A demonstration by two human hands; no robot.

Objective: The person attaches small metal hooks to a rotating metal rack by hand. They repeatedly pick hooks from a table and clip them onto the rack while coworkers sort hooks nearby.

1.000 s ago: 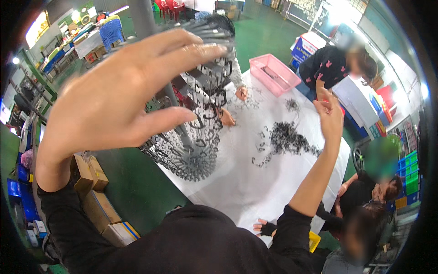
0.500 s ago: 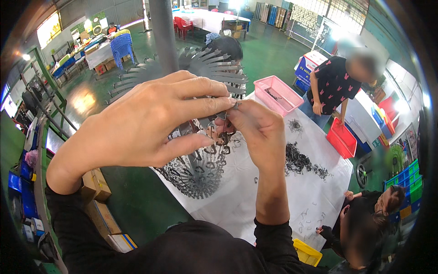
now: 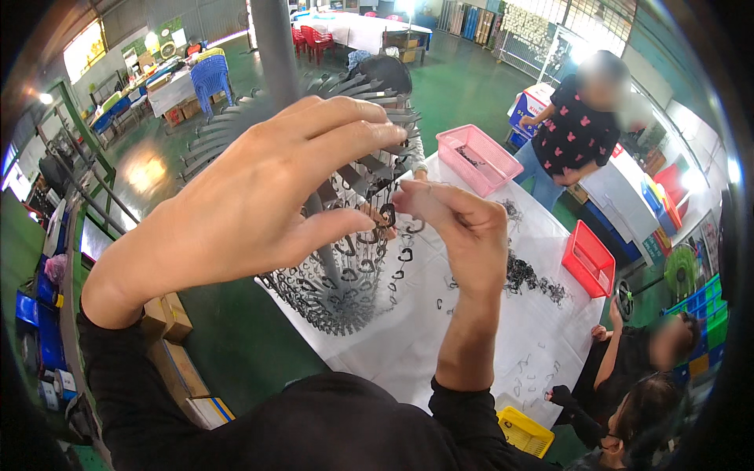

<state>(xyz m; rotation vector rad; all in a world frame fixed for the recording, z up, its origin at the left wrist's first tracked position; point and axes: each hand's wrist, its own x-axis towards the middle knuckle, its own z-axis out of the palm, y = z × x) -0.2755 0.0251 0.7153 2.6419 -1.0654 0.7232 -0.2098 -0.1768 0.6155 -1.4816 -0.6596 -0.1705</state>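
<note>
While the right hand [image 3: 452,228] pinches a small dark ring-shaped clip [image 3: 388,214] between thumb and fingertips, the left hand [image 3: 267,196] is spread wide in front of the rack [image 3: 345,267], its fingers reaching toward the upper arms and closed on nothing that can be seen. The clip sits right at the rack's hanging rows, just beside the tips of both hands, where many like pieces already dangle from hooks around a grey pole [image 3: 279,55].

To do this step well, it seems best to keep the pinch on the edge of the clip, so that its opening stays free to slip over a hook. The left hand looks placed to steady or turn the rack; a light touch on one arm would probably be enough, since a hard push could set the hung pieces swinging and shake some loose. Choosing a bare hook, rather than one already loaded, should keep pieces from tangling. Whether the clip is already on a hook cannot be told, as the fingers cover that spot.

Below the rack lies a counter [image 3: 487,345] covered in white, with a heap of loose dark pieces [image 3: 526,276] well apart from the hands. A pink tray [image 3: 479,157] and a red basket [image 3: 589,259] stand at its far edges, and other people work along the right side.
</note>
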